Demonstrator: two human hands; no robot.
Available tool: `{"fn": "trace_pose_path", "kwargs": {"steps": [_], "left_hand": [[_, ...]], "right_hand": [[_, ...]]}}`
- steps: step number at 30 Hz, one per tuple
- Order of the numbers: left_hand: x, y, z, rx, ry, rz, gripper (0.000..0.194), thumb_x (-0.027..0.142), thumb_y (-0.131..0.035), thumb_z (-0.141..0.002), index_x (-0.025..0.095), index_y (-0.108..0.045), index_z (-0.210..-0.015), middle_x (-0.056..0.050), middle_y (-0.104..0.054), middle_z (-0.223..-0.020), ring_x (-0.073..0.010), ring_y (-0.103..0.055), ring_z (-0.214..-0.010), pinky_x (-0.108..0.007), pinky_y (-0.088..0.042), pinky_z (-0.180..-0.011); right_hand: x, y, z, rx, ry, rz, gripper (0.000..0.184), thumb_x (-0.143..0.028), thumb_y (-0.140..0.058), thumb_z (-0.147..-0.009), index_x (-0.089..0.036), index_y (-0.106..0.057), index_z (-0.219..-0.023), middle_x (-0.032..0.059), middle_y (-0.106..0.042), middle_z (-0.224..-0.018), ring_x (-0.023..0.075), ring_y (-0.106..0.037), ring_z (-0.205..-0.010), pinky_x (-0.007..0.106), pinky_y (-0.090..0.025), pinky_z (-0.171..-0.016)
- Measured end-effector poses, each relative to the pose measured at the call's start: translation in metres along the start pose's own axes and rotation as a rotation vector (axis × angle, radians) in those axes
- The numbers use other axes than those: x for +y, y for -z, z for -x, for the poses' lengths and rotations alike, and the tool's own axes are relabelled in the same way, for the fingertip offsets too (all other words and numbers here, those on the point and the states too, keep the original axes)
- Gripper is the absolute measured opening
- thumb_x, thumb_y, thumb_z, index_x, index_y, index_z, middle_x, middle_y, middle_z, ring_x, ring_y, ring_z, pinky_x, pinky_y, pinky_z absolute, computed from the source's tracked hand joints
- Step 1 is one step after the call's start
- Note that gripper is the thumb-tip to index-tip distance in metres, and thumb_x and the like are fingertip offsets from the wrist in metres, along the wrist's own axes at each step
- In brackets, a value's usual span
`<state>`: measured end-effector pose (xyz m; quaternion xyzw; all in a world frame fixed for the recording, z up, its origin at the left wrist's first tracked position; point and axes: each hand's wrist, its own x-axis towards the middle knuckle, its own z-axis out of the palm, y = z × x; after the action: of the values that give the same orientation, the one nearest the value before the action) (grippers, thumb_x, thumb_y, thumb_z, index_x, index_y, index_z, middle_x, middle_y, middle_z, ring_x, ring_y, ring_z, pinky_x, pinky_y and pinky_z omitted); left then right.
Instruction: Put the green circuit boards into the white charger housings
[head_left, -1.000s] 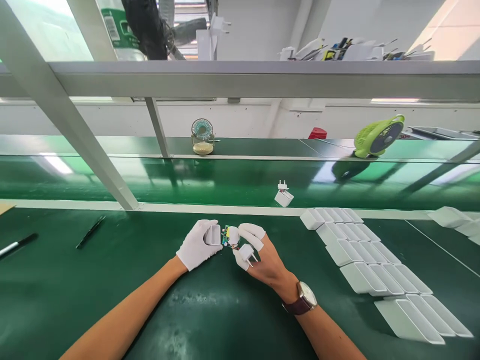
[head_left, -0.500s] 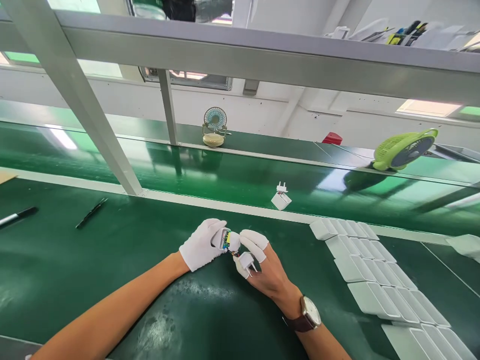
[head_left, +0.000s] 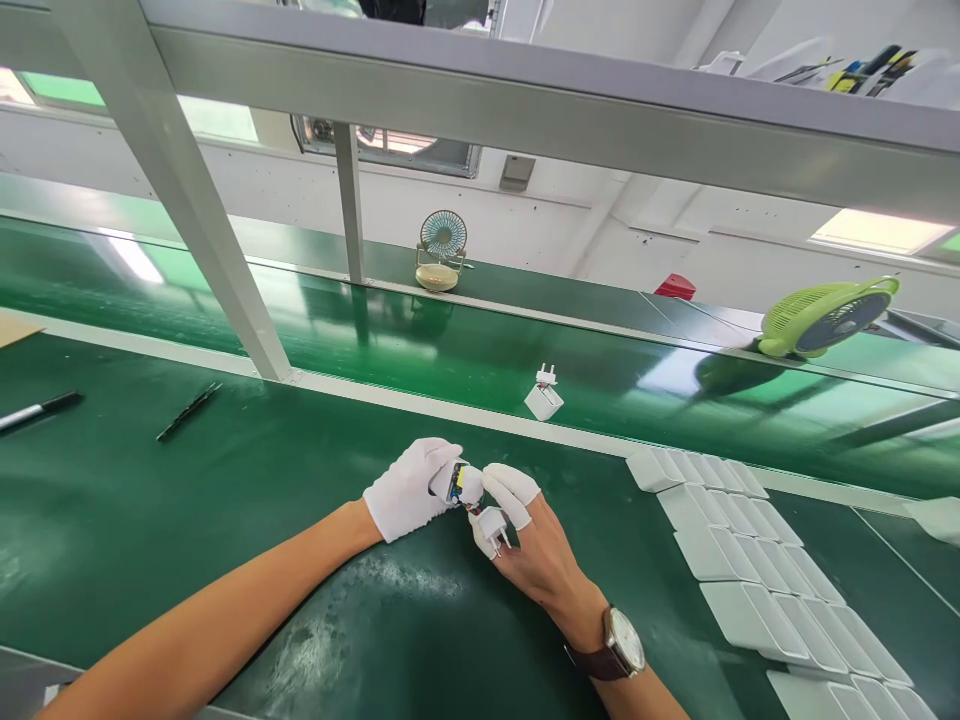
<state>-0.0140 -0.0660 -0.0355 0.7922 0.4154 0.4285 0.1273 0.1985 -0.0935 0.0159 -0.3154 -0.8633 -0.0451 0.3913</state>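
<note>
My left hand [head_left: 411, 490], in a white glove, is closed around a white charger housing [head_left: 442, 484]. A circuit board [head_left: 457, 484] with a yellow part sits partly inside the housing's open end. My right hand [head_left: 529, 530] wears white finger covers. Its fingers are closed about the board's outer end, beside a rounded white piece [head_left: 471, 487]. A white two-pin plug piece [head_left: 493, 527] hangs by short wires against my right fingers, pins pointing down. How firmly each fingertip grips is partly hidden.
Rows of white plastic housings [head_left: 750, 605] lie to the right. Another charger [head_left: 544, 400] rests on the green conveyor belt [head_left: 420, 350] ahead. A black pen [head_left: 187, 412] and a marker [head_left: 37, 411] lie left. A metal post [head_left: 202, 220] rises from the belt's edge; fans stand beyond.
The charger on the belt has shifted left against the surroundings. My view has moved slightly. Both hands keep nearly the same hold on the parts.
</note>
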Motion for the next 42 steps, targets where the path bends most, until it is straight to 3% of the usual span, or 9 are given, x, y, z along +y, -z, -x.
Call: {"fn": "trace_pose_path", "kwargs": {"steps": [16,35,39,42], "left_hand": [[-0.002,0.000,-0.004,-0.022,0.030,0.030,0.057,0.028,-0.078,-0.074,0.025,-0.055,-0.125,-0.011,-0.062,-0.121,-0.0269,-0.063,-0.113,-0.044,-0.055,-0.100],[-0.004,-0.003,-0.002,-0.054,0.031,0.071,0.058,0.032,-0.079,-0.075,0.022,-0.055,-0.127,-0.013,-0.062,-0.121,-0.0282,-0.061,-0.117,-0.046,-0.052,-0.103],[0.003,0.006,-0.004,-0.151,0.018,0.118,0.057,0.034,-0.076,-0.079,0.023,-0.055,-0.130,-0.012,-0.062,-0.126,-0.0295,-0.060,-0.118,-0.046,-0.052,-0.101],[0.012,0.014,-0.008,-0.241,0.071,0.137,0.038,0.034,-0.071,-0.084,0.026,-0.063,-0.121,-0.007,-0.067,-0.119,-0.0272,-0.061,-0.117,-0.042,-0.051,-0.101]], "right_hand": [[0.000,-0.004,0.004,-0.035,-0.016,0.057,0.071,-0.007,-0.053,-0.087,-0.021,-0.030,-0.152,0.0161,-0.061,-0.127,0.0310,-0.059,-0.123,0.050,-0.060,-0.095],[-0.002,-0.005,0.003,-0.041,-0.016,0.005,0.070,-0.008,-0.056,-0.089,-0.021,-0.030,-0.152,0.0168,-0.061,-0.128,0.0304,-0.058,-0.125,0.049,-0.059,-0.095],[-0.005,-0.002,0.003,-0.017,-0.154,-0.040,0.058,-0.015,-0.059,-0.090,-0.021,-0.042,-0.145,0.0153,-0.064,-0.120,0.0290,-0.064,-0.113,0.046,-0.059,-0.092],[-0.003,0.004,0.005,-0.007,-0.273,-0.091,0.053,-0.028,-0.066,-0.090,-0.023,-0.048,-0.140,0.0133,-0.066,-0.115,0.0281,-0.066,-0.105,0.046,-0.060,-0.089]]}}
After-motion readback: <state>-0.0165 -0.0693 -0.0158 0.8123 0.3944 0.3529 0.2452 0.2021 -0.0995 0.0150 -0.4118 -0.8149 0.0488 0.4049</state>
